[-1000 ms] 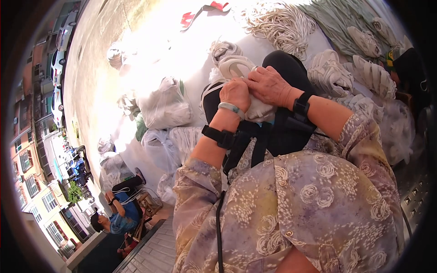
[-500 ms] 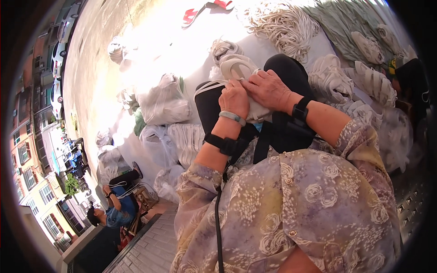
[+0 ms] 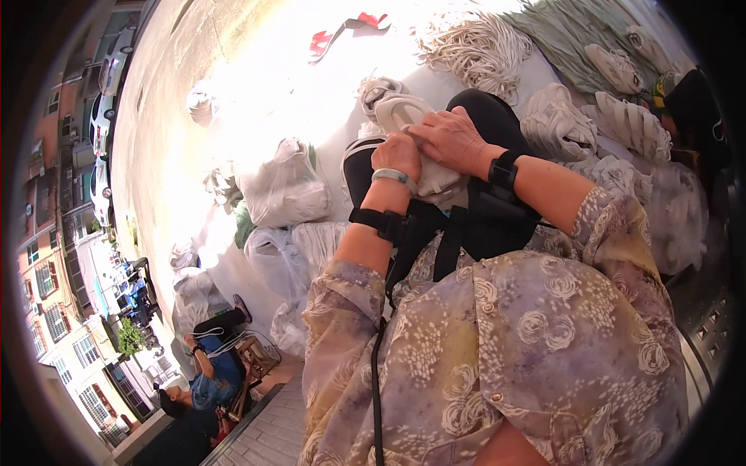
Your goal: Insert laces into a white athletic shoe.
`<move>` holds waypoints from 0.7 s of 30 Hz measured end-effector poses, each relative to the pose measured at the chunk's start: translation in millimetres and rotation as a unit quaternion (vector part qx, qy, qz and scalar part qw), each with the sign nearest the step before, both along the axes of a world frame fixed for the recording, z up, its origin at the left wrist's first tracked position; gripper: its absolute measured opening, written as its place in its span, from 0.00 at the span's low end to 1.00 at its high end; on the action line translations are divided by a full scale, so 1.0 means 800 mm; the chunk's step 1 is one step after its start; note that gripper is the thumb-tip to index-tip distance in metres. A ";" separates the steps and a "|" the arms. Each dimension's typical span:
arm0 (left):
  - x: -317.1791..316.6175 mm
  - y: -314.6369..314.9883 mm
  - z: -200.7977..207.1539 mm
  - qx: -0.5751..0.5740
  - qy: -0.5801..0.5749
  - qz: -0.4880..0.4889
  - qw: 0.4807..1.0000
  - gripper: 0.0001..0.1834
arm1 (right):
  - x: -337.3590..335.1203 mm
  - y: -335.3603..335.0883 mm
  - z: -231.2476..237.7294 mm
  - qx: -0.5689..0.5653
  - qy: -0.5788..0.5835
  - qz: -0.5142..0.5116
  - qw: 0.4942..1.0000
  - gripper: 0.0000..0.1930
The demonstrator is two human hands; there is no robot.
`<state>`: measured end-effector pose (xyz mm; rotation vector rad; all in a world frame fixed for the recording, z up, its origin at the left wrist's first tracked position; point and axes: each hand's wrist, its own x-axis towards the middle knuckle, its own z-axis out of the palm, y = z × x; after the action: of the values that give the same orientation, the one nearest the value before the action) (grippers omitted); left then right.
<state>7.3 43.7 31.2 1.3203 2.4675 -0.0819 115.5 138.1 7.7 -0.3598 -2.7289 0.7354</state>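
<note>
A pale shoe [image 3: 398, 111] with a light sole lies across my lap, its toe pointing away from me and its near end under my wrists. My left hand [image 3: 396, 154] is closed in a fist at the shoe's left side, where a white shoelace [image 3: 360, 144] runs out from it over my knee. My right hand [image 3: 452, 141] bends over the top of the shoe, thumb and fingers pinched close to the left hand. What exactly lies between the fingertips is hidden by the knuckles.
A heap of loose white laces [image 3: 486, 50] lies beyond my knees. Bundled white shoe parts [image 3: 561, 120] sit at the right, beside more pale shoes [image 3: 633, 126]. Filled plastic bags [image 3: 284, 186] stand at the left. A seated person [image 3: 210, 380] handles white cords farther off.
Both hands have shifted slightly and drawn closer over the shoe. The lace that stretched out left of the left hand now hangs looser over the knee. The view has tilted a little.
</note>
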 end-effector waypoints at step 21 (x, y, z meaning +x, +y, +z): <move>0.014 -0.038 -0.002 0.159 -0.033 0.026 0.986 0.16 | -0.020 -0.024 0.010 0.008 -0.071 -0.084 0.994 0.17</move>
<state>18.2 13.6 30.0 1.3523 2.5317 0.3773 99.4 119.2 15.3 -0.6537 -2.7890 0.6653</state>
